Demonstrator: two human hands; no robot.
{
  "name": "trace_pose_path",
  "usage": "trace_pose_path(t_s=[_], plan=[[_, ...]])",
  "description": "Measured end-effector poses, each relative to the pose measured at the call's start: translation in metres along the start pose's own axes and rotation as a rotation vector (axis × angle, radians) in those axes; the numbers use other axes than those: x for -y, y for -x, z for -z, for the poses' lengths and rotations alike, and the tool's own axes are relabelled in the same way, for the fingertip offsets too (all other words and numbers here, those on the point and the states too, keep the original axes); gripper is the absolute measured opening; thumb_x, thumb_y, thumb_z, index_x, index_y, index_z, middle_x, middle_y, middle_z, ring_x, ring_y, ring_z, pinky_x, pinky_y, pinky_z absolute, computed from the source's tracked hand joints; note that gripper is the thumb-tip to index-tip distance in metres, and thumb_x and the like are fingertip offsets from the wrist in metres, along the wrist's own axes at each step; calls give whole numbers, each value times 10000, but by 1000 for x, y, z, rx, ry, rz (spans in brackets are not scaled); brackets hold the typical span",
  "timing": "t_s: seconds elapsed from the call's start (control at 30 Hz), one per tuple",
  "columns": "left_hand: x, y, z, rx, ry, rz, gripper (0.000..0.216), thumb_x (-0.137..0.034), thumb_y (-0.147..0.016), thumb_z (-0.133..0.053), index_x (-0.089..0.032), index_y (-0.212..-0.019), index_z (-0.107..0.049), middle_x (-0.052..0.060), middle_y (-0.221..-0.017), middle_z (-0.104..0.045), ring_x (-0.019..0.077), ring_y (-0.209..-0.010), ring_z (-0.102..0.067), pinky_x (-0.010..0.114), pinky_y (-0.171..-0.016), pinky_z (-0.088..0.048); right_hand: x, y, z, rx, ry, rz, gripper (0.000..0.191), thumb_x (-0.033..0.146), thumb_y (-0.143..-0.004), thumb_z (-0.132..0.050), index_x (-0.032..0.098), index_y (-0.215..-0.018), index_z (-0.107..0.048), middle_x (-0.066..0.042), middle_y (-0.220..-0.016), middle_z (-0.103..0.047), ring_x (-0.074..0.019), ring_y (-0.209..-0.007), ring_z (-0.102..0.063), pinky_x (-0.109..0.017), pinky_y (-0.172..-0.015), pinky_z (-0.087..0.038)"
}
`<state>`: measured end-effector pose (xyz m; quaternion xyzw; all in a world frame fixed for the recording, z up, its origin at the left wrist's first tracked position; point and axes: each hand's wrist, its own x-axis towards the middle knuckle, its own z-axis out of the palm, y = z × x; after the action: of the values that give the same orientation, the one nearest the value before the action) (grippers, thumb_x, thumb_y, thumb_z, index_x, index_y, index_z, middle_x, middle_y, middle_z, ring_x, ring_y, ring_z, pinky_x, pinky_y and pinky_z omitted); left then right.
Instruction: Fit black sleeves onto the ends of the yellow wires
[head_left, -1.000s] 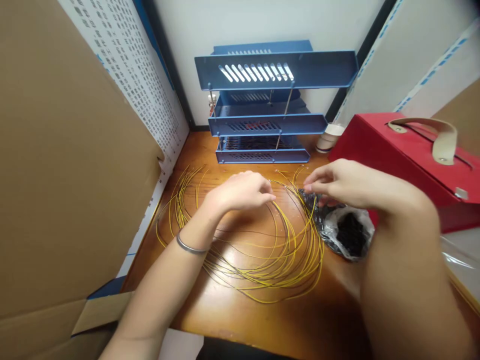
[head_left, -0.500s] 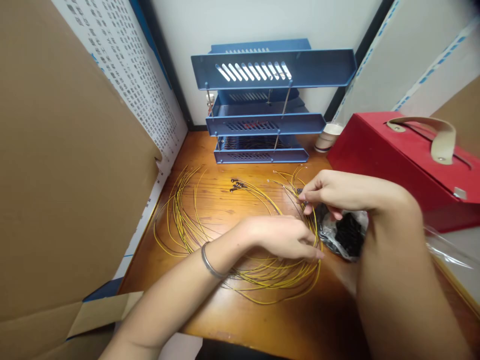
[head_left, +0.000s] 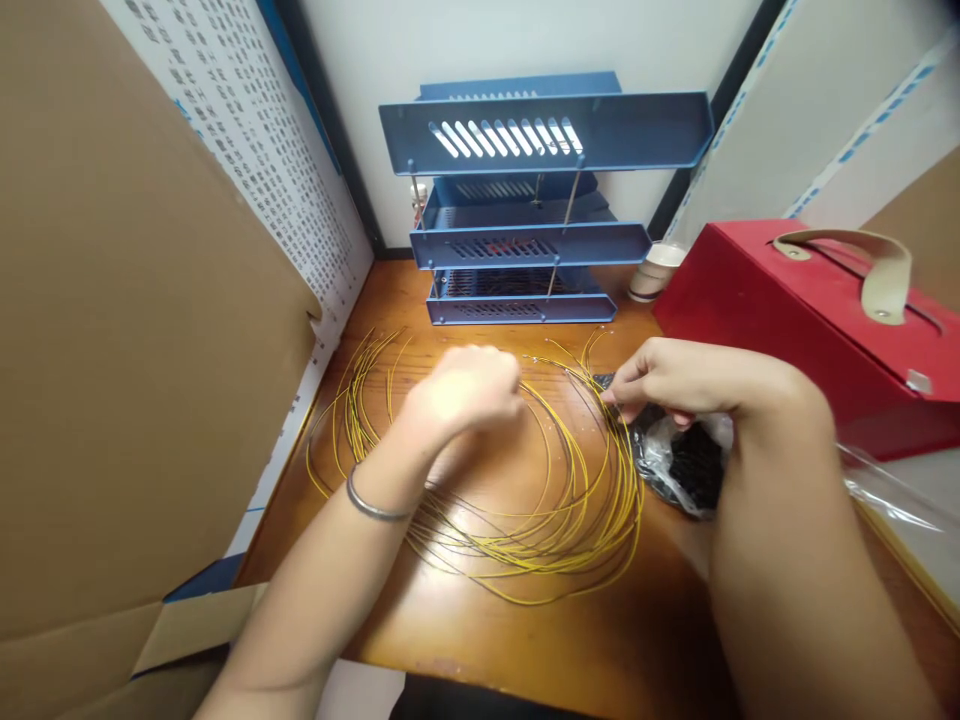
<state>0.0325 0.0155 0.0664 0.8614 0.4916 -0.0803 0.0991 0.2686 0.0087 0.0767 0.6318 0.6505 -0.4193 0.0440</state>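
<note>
A loose bundle of thin yellow wires [head_left: 570, 520] lies curled on the wooden table [head_left: 525, 640]. My left hand [head_left: 461, 395], with a metal bangle on its wrist, hovers over the wires' far ends; it is blurred and its fingers curl inward, hidden. My right hand [head_left: 675, 380] pinches a small dark piece at the wire ends beside a clear plastic bag [head_left: 686, 465] of small black parts.
A blue three-tier letter tray [head_left: 525, 240] stands at the back. A red box with a tan handle [head_left: 825, 320] sits to the right, a white cup [head_left: 656, 270] behind it. Cardboard sheets [head_left: 135, 350] wall the left side. More yellow wires [head_left: 360, 420] lie at the left.
My left hand has swung from the wires near my right hand back up and left to the wires' far ends. My right hand has stayed nearly still by the bag.
</note>
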Motion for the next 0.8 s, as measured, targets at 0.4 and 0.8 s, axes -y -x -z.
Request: trace_pose_path(t_s=[0.4,0.8], plan=[[93,-32,-22,-26,142,259,265,-354,-740,-673,-297,-973,-785,59,-1062,-770,292,-987,-699,380,-888,-523,5,-13,-6,37,14,-5,222,337,-822,-640,159,-696,-681,-48,-783,-725,-65,-422,-452,-210,-419,-379],[83,-38,-28,77,84,227,275,-397,-717,-651,-273,-918,-792,72,-958,-773,285,-925,-703,355,-821,-527,7,-58,-29,-151,-207,14,349,402,-962,-567,123,-1167,-609,-24,-605,-611,-146,-466,-573,-262,-480,-512]])
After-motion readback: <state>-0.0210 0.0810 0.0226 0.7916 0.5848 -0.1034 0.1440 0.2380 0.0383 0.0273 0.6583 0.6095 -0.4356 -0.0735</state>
